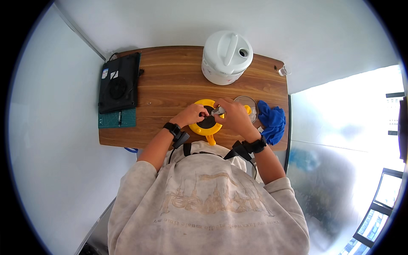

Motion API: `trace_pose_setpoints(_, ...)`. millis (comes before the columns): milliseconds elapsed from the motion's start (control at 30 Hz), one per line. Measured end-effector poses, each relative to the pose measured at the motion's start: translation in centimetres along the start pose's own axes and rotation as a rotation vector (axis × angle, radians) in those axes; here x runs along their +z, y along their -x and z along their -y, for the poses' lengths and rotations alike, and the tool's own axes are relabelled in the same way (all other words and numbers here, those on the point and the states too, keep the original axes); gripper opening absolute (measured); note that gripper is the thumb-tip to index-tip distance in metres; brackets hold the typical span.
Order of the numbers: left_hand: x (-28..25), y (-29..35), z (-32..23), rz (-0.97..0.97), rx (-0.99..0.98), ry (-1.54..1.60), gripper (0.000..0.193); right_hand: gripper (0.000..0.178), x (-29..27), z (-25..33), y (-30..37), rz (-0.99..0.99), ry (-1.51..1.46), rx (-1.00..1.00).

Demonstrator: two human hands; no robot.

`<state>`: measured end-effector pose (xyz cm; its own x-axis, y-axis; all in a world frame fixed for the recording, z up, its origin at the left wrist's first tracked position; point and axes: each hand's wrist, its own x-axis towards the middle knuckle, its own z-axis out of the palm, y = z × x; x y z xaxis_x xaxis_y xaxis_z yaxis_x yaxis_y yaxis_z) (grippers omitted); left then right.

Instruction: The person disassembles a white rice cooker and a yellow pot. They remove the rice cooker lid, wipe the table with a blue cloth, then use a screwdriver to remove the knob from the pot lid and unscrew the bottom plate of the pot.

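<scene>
A round yellow pan (195, 128) with a dark middle and a stubby yellow handle lies at the table's near edge, the handle pointing toward me. Over its left side is my left hand (191, 114), fingers pinched together above the dark middle; what they hold, if anything, I cannot make out. My right hand (235, 117) comes over the pan's right side, gripping a small grey-white cylinder (218, 111) tilted toward the left fingertips. Just behind the right hand, partly covered by it, lies a clear glass lid (246, 99) with a yellow knob (247, 109).
A crumpled blue cloth (272, 122) lies right of the lid. At the back stands a white lidded cooker (225, 63). A black flat appliance (119, 87) rests on a green mat (108, 120) at left, near a pen (120, 118). A small clear glass (283, 71) sits far right.
</scene>
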<state>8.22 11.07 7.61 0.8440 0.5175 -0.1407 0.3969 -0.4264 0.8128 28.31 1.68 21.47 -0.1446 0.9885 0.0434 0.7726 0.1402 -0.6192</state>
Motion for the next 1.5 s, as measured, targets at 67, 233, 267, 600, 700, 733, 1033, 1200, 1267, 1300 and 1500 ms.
trace_pose_setpoints(67,0.0,0.0,-0.1,0.001,0.004,-0.005,0.026,0.033,0.2,0.2,0.2,-0.037,0.018,-0.064)
trace_pose_setpoints(233,-0.3,0.1,-0.2,-0.008,0.04,-0.039,0.021,0.032,-0.3,1.7,0.2,-0.006,0.119,-0.02)
trace_pose_setpoints(267,-0.3,0.2,-0.2,-0.011,0.051,-0.054,0.019,0.032,-0.4,1.9,0.2,0.034,0.167,0.009)
trace_pose_setpoints(600,-0.2,0.1,-0.3,-0.002,0.003,0.001,0.022,0.03,-0.4,1.3,0.5,0.046,0.024,-0.027)
trace_pose_setpoints(700,-0.2,0.2,-0.5,-0.009,-0.005,0.022,0.022,0.032,-0.5,1.2,0.6,0.123,0.008,-0.07)
trace_pose_setpoints(733,-0.3,0.2,-0.5,-0.01,-0.006,0.024,0.022,0.032,-0.6,1.3,0.7,0.14,0.0,-0.065)
trace_pose_setpoints(1033,-0.5,0.3,-0.9,-0.012,0.004,-0.014,0.019,0.038,-1.0,2.4,-0.3,0.211,0.212,0.168)
trace_pose_setpoints(1200,-0.2,0.4,-0.2,-0.027,0.023,0.005,0.02,0.037,-0.6,2.0,-0.3,0.17,0.166,0.128)
trace_pose_setpoints(1267,-0.2,0.3,-0.4,-0.016,0.01,0.031,0.022,0.039,-0.5,1.3,0.1,0.076,0.04,-0.01)
trace_pose_setpoints(1300,-0.2,0.3,-0.3,-0.013,0.015,0.027,0.021,0.038,-0.3,1.0,0.2,0.076,0.026,-0.04)
trace_pose_setpoints(1500,0.0,0.2,0.0,-0.024,0.041,0.003,0.02,0.038,-0.1,1.8,0.6,-0.031,0.133,-0.066)
